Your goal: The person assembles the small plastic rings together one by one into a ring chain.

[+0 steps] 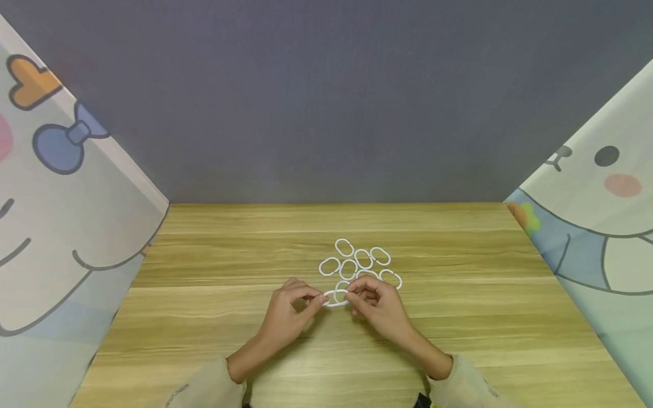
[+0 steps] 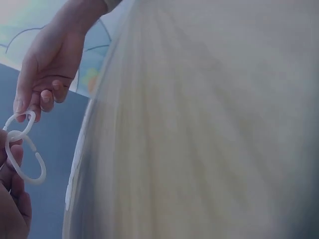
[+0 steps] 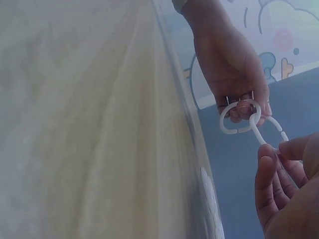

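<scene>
Counter [image 1: 204, 260]: yellowish wood grain, streaks running side to side;
Back panel [image 1: 331, 113]: plain dark grey, standing along the counter's far edge;
Left panel [image 1: 112, 215]: pale cartoon print; orange shape [image 1: 32, 84] above a blue bow [image 1: 77, 133], pink patch [image 1: 4, 137] at the picture's edge;
Right panel [image 1: 571, 198]: cartoon print; grey eye [image 1: 607, 156], pink cheek [image 1: 623, 185] below it, orange-and-green flower [image 1: 525, 218] beside the counter

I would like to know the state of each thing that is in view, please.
Left hand: pinches the held ring.
Right hand: pinches its other end.
Held ring: spans between both hands.
Linked ring: looped through the held ring, small gap visible.
Other white rings: lying clustered on the table.
</scene>
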`<state>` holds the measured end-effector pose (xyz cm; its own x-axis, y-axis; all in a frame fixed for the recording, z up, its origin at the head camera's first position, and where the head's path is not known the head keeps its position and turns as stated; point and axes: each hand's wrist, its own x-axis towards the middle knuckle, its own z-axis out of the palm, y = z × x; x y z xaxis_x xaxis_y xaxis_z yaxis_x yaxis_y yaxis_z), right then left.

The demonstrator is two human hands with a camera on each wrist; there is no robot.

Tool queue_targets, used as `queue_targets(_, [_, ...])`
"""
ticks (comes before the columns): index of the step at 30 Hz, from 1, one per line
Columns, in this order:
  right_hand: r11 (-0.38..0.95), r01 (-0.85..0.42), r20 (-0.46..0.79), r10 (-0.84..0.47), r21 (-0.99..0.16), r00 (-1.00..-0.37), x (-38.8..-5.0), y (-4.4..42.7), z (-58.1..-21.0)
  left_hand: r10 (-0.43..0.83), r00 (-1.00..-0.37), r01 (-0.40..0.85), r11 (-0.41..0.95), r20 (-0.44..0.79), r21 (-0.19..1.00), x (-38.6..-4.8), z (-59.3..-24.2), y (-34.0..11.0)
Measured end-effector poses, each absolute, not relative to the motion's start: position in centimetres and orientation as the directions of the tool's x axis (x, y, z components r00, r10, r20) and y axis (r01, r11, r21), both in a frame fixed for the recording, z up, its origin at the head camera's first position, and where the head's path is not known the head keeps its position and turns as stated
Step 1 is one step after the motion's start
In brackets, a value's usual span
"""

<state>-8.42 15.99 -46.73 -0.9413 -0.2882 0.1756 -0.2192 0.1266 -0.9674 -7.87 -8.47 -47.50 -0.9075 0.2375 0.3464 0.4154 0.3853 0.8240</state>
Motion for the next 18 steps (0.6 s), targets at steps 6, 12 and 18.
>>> queue_targets(6, [0.163, -0.238, 0.177, -0.318, -0.957, -0.931, -7.9, 15.6, -46.6, 0.246, -0.908, 0.417, 0.442, 0.340, 0.794, -7.0, -47.4, -9.4])
queue_targets(12, [0.149, -0.274, 0.209, -0.350, -0.950, -0.913, -7.7, 15.2, -46.9, 0.257, -0.895, 0.446, 0.452, 0.366, 0.772, -6.5, -47.4, -10.0])
queue_targets(18, [0.119, -0.285, 0.228, -0.352, -0.951, -0.908, -7.8, 14.8, -47.0, 0.247, -0.914, 0.396, 0.385, 0.321, 0.833, -6.3, -47.6, -10.3])
